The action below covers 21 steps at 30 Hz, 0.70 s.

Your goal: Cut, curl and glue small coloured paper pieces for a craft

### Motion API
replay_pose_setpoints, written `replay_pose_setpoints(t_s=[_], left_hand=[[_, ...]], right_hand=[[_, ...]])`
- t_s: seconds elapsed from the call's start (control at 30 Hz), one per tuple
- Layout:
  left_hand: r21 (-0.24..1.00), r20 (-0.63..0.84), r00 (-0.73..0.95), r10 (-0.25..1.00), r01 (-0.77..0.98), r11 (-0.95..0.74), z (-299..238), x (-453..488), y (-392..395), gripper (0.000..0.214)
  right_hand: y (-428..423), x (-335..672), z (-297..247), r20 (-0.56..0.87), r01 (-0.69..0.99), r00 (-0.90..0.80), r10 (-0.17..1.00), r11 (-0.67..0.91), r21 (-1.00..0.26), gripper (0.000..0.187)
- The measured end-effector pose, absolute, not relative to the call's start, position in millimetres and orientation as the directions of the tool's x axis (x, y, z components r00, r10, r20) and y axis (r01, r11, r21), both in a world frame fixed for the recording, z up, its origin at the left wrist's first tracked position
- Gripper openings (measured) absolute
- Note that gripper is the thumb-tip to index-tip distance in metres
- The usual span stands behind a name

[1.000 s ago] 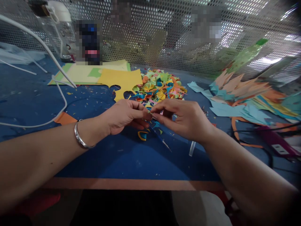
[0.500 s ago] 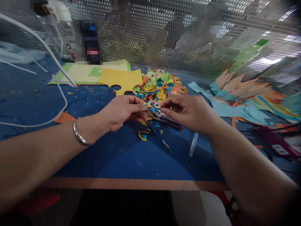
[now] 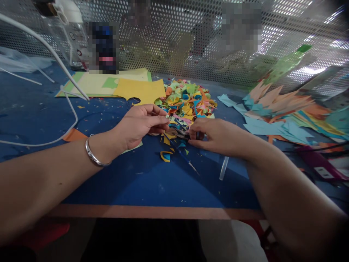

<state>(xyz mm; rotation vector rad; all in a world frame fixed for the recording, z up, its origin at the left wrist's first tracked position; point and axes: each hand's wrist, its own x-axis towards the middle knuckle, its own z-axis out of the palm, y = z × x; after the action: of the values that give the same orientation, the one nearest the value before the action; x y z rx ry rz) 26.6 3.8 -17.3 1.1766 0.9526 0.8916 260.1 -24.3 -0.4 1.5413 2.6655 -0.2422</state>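
My left hand [image 3: 145, 122], with a silver bangle at the wrist, pinches a tiny pale-green scrap [image 3: 167, 116] between thumb and forefinger. A pale-green paper edge [image 3: 135, 147] shows under this hand; whether it is held or lying cannot be told. Curled fingers of my right hand [image 3: 207, 133] close over the handle end of a pair of scissors [image 3: 179, 133]; the handles are hidden. Below the scissors, a thin blue-handled tool [image 3: 187, 160] with a pointed tip lies aslant. Beside it is a small yellow-and-blue paper piece [image 3: 165, 156].
Beyond the hands is a heap of coloured paper scraps [image 3: 188, 98]. A notched yellow sheet [image 3: 144, 89] overlaps pale-green sheets [image 3: 92, 82]. Folded paper points [image 3: 275, 96] and blue strips [image 3: 275, 127] lie right, near a clear stick [image 3: 224, 168]. White cable [image 3: 49, 42] arches left; perforated metal [image 3: 169, 47] stands behind.
My right hand has come down and its fingers have closed over the scissors' handles. My left hand has shifted slightly left, still pinching. A pale-green paper edge now shows beneath it.
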Motion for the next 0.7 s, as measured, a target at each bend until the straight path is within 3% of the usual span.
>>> replay_pose_setpoints(t_s=[0.3,0.47,0.57,0.7], left_hand=[[0.981,-0.168,0.373,0.913,-0.032,0.193,-14,29,0,0.009],[0.988,-0.142,0.384,0.912,-0.002,0.154,-13,31,-3,0.01],[0.994,-0.061,0.405,0.912,0.107,0.019,-13,30,-5,0.008],[0.881,0.088,0.524,0.847,0.356,-0.311,-13,25,-5,0.007]], right_hand=[[-24,259,0,-0.071,0.87,-0.487,0.871,0.475,-0.134,0.015],[-29,252,3,0.182,0.83,-0.453,0.873,0.487,-0.273,0.019],[-32,248,3,0.288,0.782,-0.452,0.844,0.53,-0.328,0.019],[-32,247,4,0.259,0.77,-0.513,0.819,0.572,-0.284,0.016]])
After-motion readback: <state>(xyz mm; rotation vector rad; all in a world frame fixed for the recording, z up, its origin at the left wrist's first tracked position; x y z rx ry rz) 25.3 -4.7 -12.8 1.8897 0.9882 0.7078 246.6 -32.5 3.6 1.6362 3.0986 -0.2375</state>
